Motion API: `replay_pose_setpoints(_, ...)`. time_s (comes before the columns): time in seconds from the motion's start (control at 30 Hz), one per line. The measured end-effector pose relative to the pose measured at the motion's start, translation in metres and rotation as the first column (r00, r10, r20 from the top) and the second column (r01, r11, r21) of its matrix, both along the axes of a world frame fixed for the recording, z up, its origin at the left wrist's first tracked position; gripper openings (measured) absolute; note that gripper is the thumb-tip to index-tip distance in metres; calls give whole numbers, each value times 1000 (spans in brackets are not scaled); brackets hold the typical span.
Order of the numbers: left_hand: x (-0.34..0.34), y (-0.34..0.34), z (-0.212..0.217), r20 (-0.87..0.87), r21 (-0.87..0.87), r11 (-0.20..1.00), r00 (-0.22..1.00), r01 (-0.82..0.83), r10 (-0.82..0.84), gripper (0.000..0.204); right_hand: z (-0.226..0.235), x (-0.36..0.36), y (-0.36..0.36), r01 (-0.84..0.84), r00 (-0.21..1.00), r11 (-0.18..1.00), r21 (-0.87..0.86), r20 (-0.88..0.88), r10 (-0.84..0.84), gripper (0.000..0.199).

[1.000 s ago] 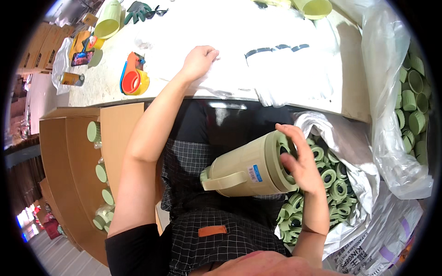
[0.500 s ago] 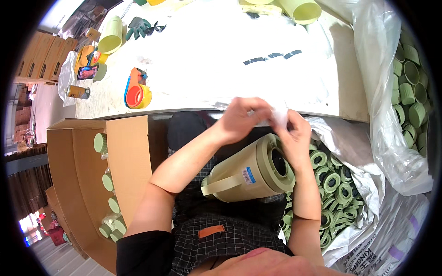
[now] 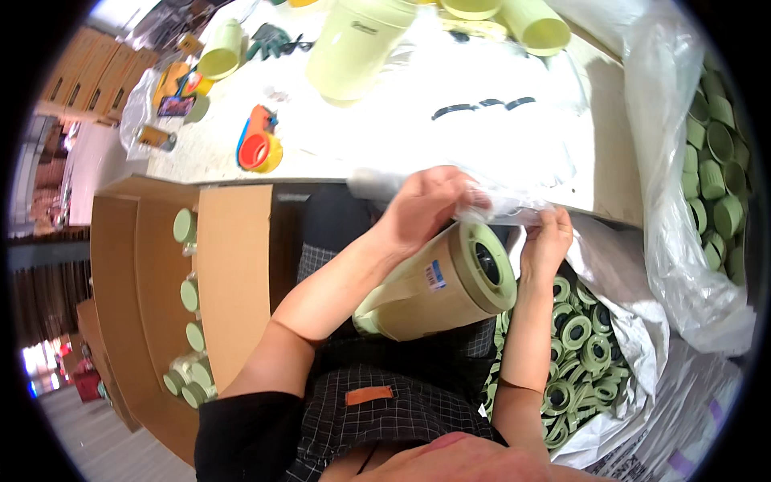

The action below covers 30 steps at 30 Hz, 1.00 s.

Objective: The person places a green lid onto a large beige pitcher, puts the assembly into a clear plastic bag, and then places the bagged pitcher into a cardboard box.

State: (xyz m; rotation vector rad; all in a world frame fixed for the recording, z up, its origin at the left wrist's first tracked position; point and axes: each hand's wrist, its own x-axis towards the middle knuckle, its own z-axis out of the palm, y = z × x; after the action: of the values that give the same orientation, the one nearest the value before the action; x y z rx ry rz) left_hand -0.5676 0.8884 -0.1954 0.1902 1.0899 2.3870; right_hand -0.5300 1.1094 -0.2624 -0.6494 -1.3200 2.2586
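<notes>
Between my two hands stretches a clear plastic bag, thin and crumpled. My left hand has its fingers closed on one part of the bag. At its other end my right hand pinches it near the table's edge. Below them a pale green jug lies tilted across my lap, its round, dark-centred top toward my right forearm. A blue and white label is stuck on its side. Neither hand grips the jug.
On the white-covered table are a tape dispenser, black strips and a large green cylinder. An open carton with green-capped items stands left. Right are a sack of green rings and bagged green cups.
My right hand has moved right, drawing the plastic bag out between my hands. The jug has turned, hiding its handle. A large green cylinder has appeared at the far side of the table.
</notes>
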Motion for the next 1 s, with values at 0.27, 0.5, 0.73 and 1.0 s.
replay_pose_setpoints(0.27,-11,-21,21,-211,-269,949,951,166,-226,11,-6,-18,53,153,970,898,-413,-109,-215,19)
replay_pose_setpoints(0.5,-39,-9,-49,-2,-619,780,994,-87,109,9,-7,38,6,-163,977,841,516,205,64,16)
replay_pose_setpoints(0.73,92,-59,38,-851,-514,699,394,-497,-346,53,7,131,-92,-262,959,579,772,278,64,39)
replay_pose_setpoints(1.0,173,-164,-51,-805,-592,145,590,-793,-62,79,-85,157,-124,-604,641,109,789,399,656,63)
